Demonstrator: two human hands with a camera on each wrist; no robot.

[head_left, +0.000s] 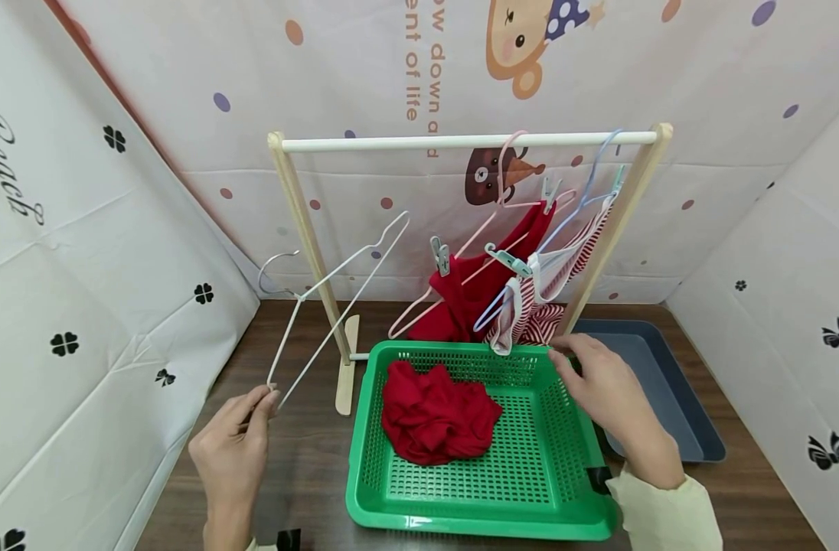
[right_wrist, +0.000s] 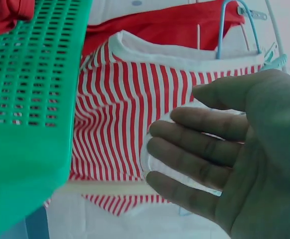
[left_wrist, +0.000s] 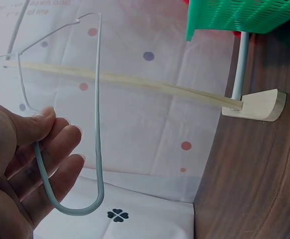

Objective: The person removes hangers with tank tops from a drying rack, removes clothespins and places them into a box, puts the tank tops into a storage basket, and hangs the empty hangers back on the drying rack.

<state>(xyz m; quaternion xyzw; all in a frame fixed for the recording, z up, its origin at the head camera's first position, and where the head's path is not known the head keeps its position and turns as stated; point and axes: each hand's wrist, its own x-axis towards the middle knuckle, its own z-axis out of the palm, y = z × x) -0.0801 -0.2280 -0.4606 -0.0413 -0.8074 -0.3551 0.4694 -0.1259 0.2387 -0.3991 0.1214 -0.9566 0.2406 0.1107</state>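
Note:
My left hand [head_left: 233, 444] pinches one end of a white clothes hanger [head_left: 337, 268] between thumb and fingers, left of the basket. The hanger tilts upward, its metal hook pointing left; the left wrist view shows the thumb pressed on its wire [left_wrist: 99, 149]. My right hand [head_left: 608, 390] is over the right rim of the green basket [head_left: 478, 528], fingers loosely extended and holding nothing. In the right wrist view its fingers are in front of a red-and-white striped garment [right_wrist: 120, 109]. A crumpled red cloth [head_left: 436, 413] lies inside the basket.
Behind the basket stands a wooden rack with a white rail [head_left: 406, 143]. From it hang a pink hanger [head_left: 500, 168] with a clipped red garment [head_left: 468, 295] and a blue hanger [head_left: 588, 180] with the striped garment. A grey tray [head_left: 667, 390] lies to the right.

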